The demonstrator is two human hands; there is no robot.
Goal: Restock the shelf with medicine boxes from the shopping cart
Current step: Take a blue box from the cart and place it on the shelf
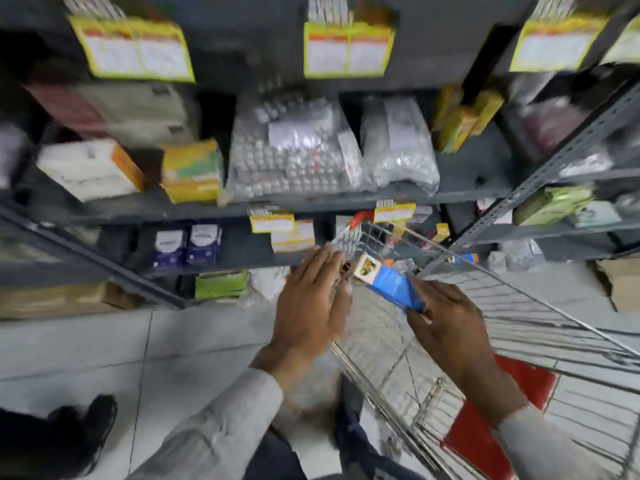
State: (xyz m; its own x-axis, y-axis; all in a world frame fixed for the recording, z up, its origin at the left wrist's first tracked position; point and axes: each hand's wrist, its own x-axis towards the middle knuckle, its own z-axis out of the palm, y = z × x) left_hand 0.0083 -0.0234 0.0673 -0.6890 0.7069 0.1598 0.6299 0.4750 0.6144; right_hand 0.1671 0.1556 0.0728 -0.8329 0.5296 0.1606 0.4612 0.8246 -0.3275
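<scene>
My right hand [450, 327] grips a blue medicine box [391, 284] with a white pictured end, held above the wire shopping cart [519, 306]. My left hand [308, 303] hovers just left of the box with fingers stretched out; something small and reddish shows behind its fingertips, too blurred to identify. The grey metal shelf [311, 199] stands in front, holding boxes and bags of blister packs. More small boxes lie at the cart's far end [398, 263].
Purple boxes [187, 245] and a green box [221, 284] sit on the lower shelves. Cardboard cartons lie on the floor at left [62, 299] and right [623, 282]. A red cart seat flap [495, 410] is near my right arm. My shoe [69, 431] is at bottom left.
</scene>
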